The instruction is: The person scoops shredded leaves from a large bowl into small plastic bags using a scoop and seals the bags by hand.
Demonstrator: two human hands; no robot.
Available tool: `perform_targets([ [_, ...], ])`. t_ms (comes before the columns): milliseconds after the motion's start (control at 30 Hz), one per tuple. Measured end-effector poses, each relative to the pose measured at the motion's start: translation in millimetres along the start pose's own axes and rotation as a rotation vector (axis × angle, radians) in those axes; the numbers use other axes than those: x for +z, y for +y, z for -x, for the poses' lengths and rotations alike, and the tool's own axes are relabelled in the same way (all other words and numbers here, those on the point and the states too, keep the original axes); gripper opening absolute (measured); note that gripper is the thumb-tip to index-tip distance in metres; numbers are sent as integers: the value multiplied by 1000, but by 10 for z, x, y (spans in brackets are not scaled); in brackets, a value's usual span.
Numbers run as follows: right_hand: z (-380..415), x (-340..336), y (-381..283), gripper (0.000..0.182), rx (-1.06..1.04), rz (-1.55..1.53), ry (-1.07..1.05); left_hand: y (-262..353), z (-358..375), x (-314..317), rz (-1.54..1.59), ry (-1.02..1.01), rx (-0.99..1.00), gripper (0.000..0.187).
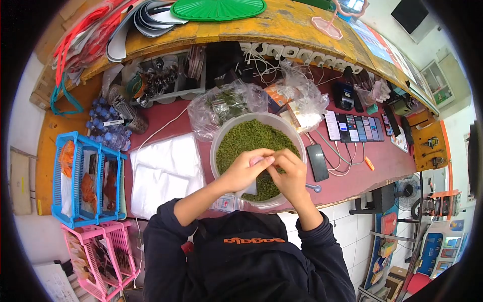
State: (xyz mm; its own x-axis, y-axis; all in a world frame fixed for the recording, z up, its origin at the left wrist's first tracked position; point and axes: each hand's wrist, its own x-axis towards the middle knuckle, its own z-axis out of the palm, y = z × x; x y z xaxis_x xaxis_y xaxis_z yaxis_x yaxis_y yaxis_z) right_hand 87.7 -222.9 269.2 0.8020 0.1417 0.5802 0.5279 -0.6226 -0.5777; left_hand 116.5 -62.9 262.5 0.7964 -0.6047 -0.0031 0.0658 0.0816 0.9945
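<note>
Both my hands meet above a large translucent tub (213, 151) filled with finely chopped green leaf (251, 133). My left hand (246, 168) has its fingers bent and pinched together, and a small pinkish bit (256, 160) shows at its fingertips. My right hand (289, 177) comes in from the other side, thumb and fingers closed against the left fingertips. What they pinch between them I cannot tell. Below the left wrist, a pale flat piece (250, 189) overlaps the near side of the tub. A grey-blue handle end (314, 187) pokes out by the right wrist.
Clear plastic bags (166, 173) lie stacked left of the tub. Blue baskets (75, 178) stand farther left, pink ones (98, 256) lower down. Behind are a bag of greens (229, 103) and plastic-wrapped boxes (302, 110). Several phones (352, 128) with cables lie rightward, a dark phone (317, 162) nearest.
</note>
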Motion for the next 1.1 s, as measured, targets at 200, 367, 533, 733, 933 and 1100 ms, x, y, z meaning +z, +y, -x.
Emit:
perform_targets([
  [200,-36,-53,-60,14,-11,150,40,25,79,-83,60,135,48,31],
  [367,-61,-253,-28,7,262,-29,106,57,226,-304,-478,505,372,8],
  [533,103,-136,-67,19,540,-820,-227,146,217,-13,-579,252,427,8],
  [733,158,-226,-65,14,697,-1068,-442,139,281,-31,-352,60,198,11],
  [933,209,-146,-46,15,699,-986,-453,161,261,38,-465,114,242,12],
  [1100,224,-149,0,19,837,-1314,-532,98,255,3,-421,105,295,11],
])
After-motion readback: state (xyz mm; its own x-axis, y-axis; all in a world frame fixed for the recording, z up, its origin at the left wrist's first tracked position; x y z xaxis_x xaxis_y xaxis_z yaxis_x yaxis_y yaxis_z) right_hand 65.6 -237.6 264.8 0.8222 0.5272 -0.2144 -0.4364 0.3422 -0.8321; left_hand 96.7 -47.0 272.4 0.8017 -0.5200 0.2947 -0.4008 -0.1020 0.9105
